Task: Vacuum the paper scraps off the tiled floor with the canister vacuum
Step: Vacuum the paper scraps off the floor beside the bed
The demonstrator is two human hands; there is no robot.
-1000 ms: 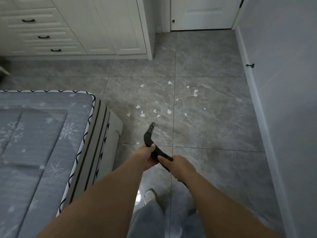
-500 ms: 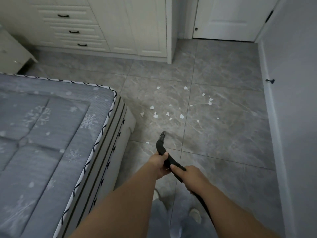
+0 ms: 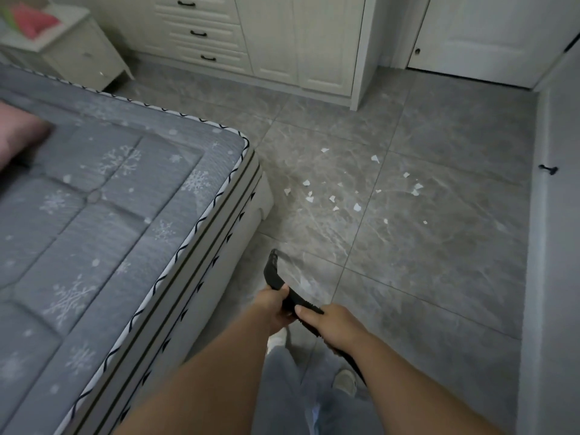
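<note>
Gripping the black vacuum wand (image 3: 273, 271), both hands stay short of paper scraps (image 3: 332, 198).

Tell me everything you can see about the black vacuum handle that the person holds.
The vacuum handle is black, looks like plastic and bends in a shallow curve. Its front end points forward and down toward the tiled floor, short of the paper scraps. The left hand grips it near the bend, thumb on top; the right hand grips it further back. Behind the right hand, a dark hose runs on under the forearm. No nozzle or canister is visible.
</note>
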